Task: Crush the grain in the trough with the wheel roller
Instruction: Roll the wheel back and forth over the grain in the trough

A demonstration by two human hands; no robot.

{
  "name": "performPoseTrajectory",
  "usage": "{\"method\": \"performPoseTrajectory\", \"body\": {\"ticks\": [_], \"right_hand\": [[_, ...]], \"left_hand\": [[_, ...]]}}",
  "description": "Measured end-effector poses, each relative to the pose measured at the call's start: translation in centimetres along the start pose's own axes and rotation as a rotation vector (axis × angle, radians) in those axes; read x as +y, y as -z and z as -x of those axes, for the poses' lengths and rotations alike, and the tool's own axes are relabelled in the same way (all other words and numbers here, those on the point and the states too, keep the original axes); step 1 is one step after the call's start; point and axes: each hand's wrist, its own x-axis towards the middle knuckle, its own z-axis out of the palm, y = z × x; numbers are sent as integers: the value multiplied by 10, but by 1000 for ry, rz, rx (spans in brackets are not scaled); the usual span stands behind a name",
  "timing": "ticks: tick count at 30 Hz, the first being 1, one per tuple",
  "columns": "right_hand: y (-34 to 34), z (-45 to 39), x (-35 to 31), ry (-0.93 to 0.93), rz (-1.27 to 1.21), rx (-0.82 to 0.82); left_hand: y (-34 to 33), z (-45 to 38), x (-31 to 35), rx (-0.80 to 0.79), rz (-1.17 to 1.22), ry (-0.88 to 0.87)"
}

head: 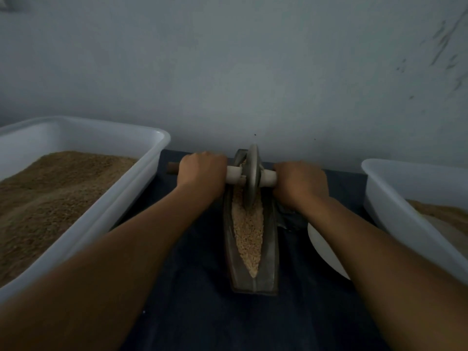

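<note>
Two bare hands grasp a wheel roller by its crosswise axle handle: the left hand (201,171) has its fingers wrapped round the handle on the left of the disc, and the right hand (300,183) is wrapped round it on the right. The wheel roller (252,177) is a grey metal disc standing upright on edge at the far end of a narrow, boat-shaped metal trough (250,282), close to the wall. The trough lies lengthwise on a dark blue cloth (197,300), pointing away from the person, midway between the cloth's left and right edges. Pale crushed grain (247,231) fills its groove from beneath the disc back to the near tip, so most of the grain lies nearer the person than the hands do. To do this stroke well, it seems best to press down evenly through both hands, keep the disc upright in the groove, and roll it back along the full length so no grain spills over the rims. A white plastic tub (114,211) of brown grain sits at the cloth's left edge, a second tub (395,209) at the right edge, and a white bowl (326,249) shows partly beneath the right forearm.
</note>
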Motion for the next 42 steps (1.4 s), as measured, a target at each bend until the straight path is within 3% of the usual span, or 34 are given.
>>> {"method": "performPoseTrajectory", "body": {"ticks": [16,29,42], "right_hand": [[31,94,-8,149,-15,251],[37,113,-3,158,-50,240],[-6,36,2,104,62,194]], "left_hand": [[19,89,4,104,-53,-18],[27,101,8,187,-71,-67],[6,20,4,-18,-34,-47]]}}
